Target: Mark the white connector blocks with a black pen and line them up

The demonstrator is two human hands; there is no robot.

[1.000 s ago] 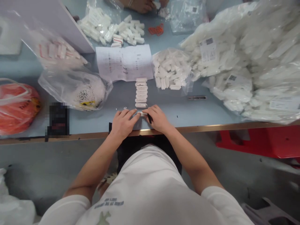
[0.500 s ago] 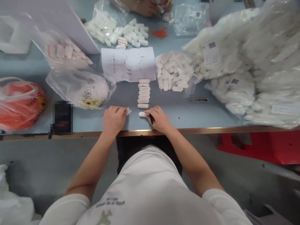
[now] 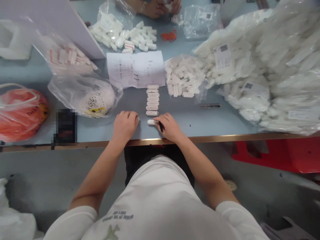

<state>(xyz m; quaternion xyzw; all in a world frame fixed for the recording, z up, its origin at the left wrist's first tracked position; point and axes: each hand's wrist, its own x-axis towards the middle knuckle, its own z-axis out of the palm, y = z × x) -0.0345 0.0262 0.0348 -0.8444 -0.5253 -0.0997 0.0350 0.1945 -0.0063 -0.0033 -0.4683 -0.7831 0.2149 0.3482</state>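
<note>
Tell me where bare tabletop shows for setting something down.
Bare blue tabletop shows right of the right hand, below the clear bag of white pieces and the slim metal tool. A narrower strip lies between the left hand and the blurred dark object. Farther up and rightward it is crowded with bulging plastic bags.

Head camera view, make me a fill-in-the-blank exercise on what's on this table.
The right hand holds a ____ pen.
The left hand rests palm ____ on the table.
The table top is pale ____.
A co-worker's hands are at the table's ____ side.

Missing words: black; down; blue; far.
</note>
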